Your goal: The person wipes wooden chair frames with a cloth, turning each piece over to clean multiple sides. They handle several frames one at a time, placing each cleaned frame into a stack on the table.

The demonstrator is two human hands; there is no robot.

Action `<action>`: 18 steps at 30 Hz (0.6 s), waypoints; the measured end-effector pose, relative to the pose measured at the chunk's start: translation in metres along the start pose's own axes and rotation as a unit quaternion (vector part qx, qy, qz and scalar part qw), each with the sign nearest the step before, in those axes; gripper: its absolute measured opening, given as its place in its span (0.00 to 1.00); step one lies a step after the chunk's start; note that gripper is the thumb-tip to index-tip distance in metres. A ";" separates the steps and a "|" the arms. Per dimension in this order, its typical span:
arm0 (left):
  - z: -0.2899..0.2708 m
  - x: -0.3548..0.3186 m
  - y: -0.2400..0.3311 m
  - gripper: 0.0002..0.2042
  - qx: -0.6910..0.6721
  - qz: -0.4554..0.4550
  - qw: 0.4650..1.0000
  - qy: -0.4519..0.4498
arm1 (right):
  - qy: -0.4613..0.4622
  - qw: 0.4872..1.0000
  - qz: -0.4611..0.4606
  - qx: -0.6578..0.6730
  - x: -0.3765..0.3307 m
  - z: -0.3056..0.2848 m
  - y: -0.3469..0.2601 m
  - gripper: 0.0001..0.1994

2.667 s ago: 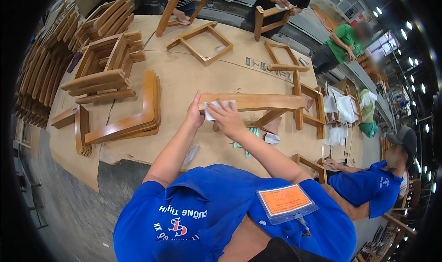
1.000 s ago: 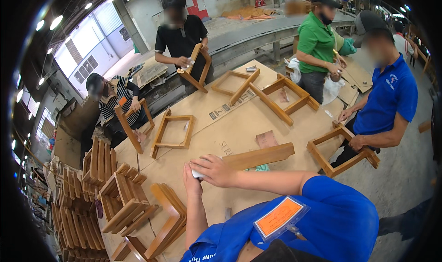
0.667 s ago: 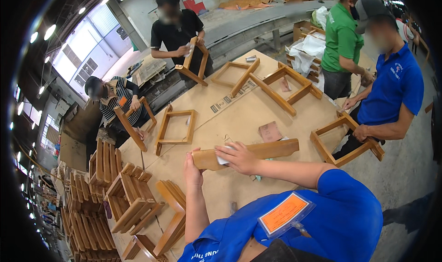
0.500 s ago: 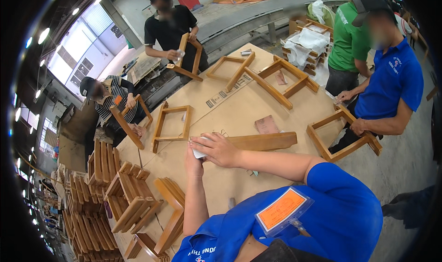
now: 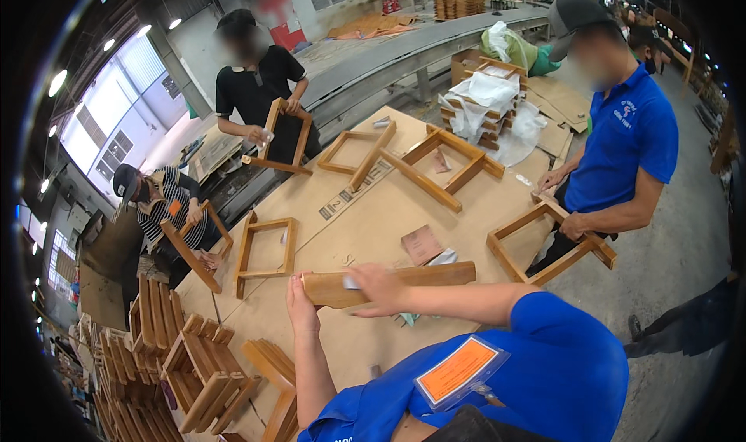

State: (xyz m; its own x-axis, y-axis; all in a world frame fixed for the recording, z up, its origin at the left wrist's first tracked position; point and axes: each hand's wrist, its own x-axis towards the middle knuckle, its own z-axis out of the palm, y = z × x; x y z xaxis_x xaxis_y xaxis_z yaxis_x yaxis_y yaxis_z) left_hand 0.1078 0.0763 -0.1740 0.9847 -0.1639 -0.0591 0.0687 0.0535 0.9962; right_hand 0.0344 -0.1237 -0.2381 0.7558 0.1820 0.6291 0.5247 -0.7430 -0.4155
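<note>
The left hand (image 5: 301, 306) is cupped around the near end of a long wooden rail (image 5: 388, 283), fingers wrapped up over its end and the thumb side against the wood, so it grips the piece rather than lying flat. The right hand (image 5: 378, 288) rests on top of the same rail, a little in from that end; its fingers are loosely spread and pressed down on the upper face, with a small pale pad, probably sandpaper (image 5: 351, 283), showing just under the fingertips. How firmly that pad is pinched cannot be told.

The rail lies lengthwise across the cardboard-covered worktop (image 5: 365, 224), its far end pointing toward the person's right, and sits just above the worktop surface between the two hands. Just beyond it lie a brownish sanding sheet (image 5: 422, 244) and a lighter scrap beside it.

Farther out on the worktop are a small square wooden frame (image 5: 266, 254) and a larger frame assembly with crossing rails (image 5: 420, 158). To the person's left stand stacks of finished wooden frames (image 5: 183, 360).

Other people work around the worktop: one in a black shirt (image 5: 260, 84) holds a frame upright at the far edge, one in a striped shirt (image 5: 167, 209) handles a frame at the left, and one in a blue shirt (image 5: 625, 143) holds a frame (image 5: 548, 244) at the right side.
</note>
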 end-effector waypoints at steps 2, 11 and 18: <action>0.011 0.004 0.006 0.18 0.021 0.024 0.999 -0.018 | 0.019 1.000 0.013 0.004 0.028 0.012 -0.019 0.42; 0.043 0.004 0.027 0.14 0.351 0.400 0.846 0.040 | 0.038 0.999 0.005 0.017 0.054 0.001 -0.019 0.41; 0.023 0.037 0.025 0.13 0.409 0.305 0.854 0.097 | -0.046 0.996 0.005 0.075 0.012 -0.004 -0.005 0.40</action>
State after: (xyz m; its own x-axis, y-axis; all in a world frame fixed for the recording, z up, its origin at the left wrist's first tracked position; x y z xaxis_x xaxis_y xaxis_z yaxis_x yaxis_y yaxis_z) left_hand 0.1424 0.0492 -0.1494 0.8108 -0.1817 0.5564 -0.5239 -0.6492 0.5514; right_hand 0.0398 -0.1207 -0.2258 0.7902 0.2393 0.5643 0.5649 -0.6415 -0.5190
